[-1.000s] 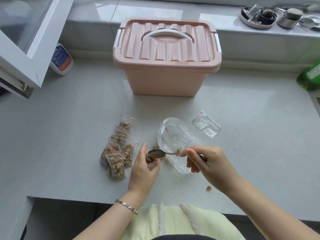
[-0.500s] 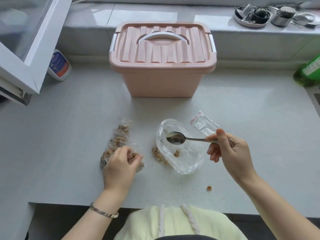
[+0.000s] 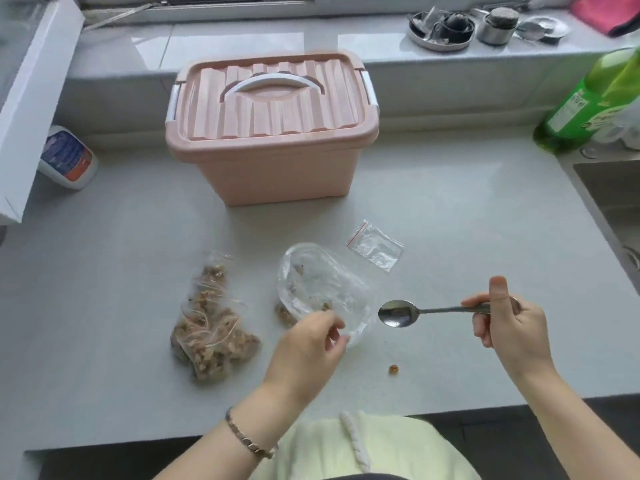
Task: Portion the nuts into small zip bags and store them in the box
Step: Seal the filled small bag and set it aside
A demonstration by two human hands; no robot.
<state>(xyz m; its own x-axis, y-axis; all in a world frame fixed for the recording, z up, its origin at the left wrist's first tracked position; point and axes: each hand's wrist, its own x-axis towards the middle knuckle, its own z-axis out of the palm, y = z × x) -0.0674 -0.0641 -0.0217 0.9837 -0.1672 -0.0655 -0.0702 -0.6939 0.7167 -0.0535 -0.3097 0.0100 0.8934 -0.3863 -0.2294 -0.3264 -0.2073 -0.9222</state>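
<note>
While the lid (image 3: 273, 98) covers the box (image 3: 284, 171), a green bottle (image 3: 585, 105) stands rightward.

Both forearms were bare. A metal link bracelet (image 3: 247, 441) was worn. The garment (image 3: 391, 448) was pale green, with white cord (image 3: 352, 433).

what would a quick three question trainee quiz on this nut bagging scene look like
1. True or false: the pink box has its lid off.
2. Which hand holds the spoon?
3. The empty zip bag lies: A inside the box; B on the counter, just beyond the large clear bag; C on the box's lid.
Key: 1 false; 2 the right hand; 3 B.
</note>
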